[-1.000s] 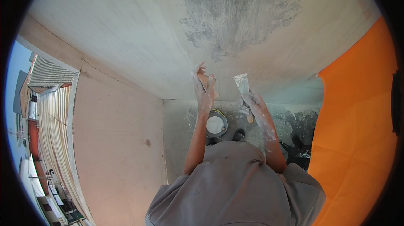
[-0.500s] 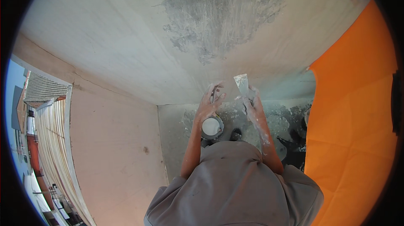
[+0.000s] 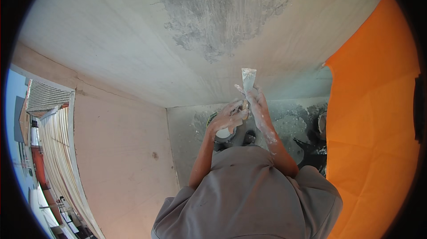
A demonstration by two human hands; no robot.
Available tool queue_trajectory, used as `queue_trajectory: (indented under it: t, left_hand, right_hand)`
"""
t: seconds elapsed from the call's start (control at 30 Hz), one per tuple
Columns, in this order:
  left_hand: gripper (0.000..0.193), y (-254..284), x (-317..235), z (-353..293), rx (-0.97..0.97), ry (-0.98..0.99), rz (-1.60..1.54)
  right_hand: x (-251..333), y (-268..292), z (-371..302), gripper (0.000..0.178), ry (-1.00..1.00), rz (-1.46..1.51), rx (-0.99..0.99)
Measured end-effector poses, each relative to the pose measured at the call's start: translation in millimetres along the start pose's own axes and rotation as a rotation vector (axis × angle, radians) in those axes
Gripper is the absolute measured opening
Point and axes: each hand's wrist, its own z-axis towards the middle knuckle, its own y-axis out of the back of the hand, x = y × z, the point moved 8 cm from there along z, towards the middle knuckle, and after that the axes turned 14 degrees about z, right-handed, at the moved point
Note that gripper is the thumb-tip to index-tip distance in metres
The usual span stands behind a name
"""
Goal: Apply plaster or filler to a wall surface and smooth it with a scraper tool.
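My right hand [image 3: 258, 104], smeared with white paste, grips a putty knife [image 3: 248, 78]. Its flared metal blade points up toward the wall and carries some white paste near the edge. My left hand [image 3: 229, 116], also whitened, has its fingers curled in at the lower handle, which shows yellowish between both hands. Exactly how those fingers meet the handle is partly hidden. Below my left hand stands a bucket [image 3: 223, 135] of white paste, partly covered by that hand. In front rises a pale wall [image 3: 133, 56] with a rough grey patch [image 3: 213, 12] high in the middle.
An orange sheet [image 3: 371, 119] hangs along the right side. To the left is a low pinkish wall [image 3: 124, 141], with rooftops beyond it. On the splattered grey floor [image 3: 284, 125], dark objects and another container [image 3: 322, 122] lie beside the sheet.
My left hand has moved right and down, from open and apart to the knife's handle. The putty knife and right hand have shifted slightly left, and the blade stands more upright.
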Motion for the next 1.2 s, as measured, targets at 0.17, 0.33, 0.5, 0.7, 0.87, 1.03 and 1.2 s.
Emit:
queue_trajectory:
  t: [0.17, 0.33, 0.5, 0.7, 0.87, 1.03, 1.2]
  left_hand:
    - [0.080, 12, 34, -26, -0.158, 0.165, 0.161]
    - [0.068, 25, 19, -60, -0.126, 0.205, 0.039]
    - [0.071, 17, 57, -67, -0.155, 0.189, 0.168]
    - [0.057, 8, 39, -81, -0.160, 0.090, 0.069]
    - [0.047, 11, 36, -92, -0.224, 0.230, 0.048]
    - [0.053, 19, 44, -94, -0.269, 0.194, 0.042]
    - [0.055, 24, 38, -85, -0.369, 0.211, 0.063]
  right_hand:
    - [34, -20, -18, 0.060, 0.432, -0.706, 0.075]
    - [27, -29, -24, 0.054, 0.324, -1.032, 0.368]
    - [25, -27, -16, 0.052, 0.333, -1.035, 0.409]
    - [27, -11, -7, 0.055, 0.377, -1.184, 0.443]
    - [62, 12, 17, 0.055, 0.402, -1.147, 0.142]
    - [68, 5, 14, 0.056, 0.347, -0.765, 0.083]
    - [-11, 17, 0, 0.050, 0.404, -1.165, 0.142]
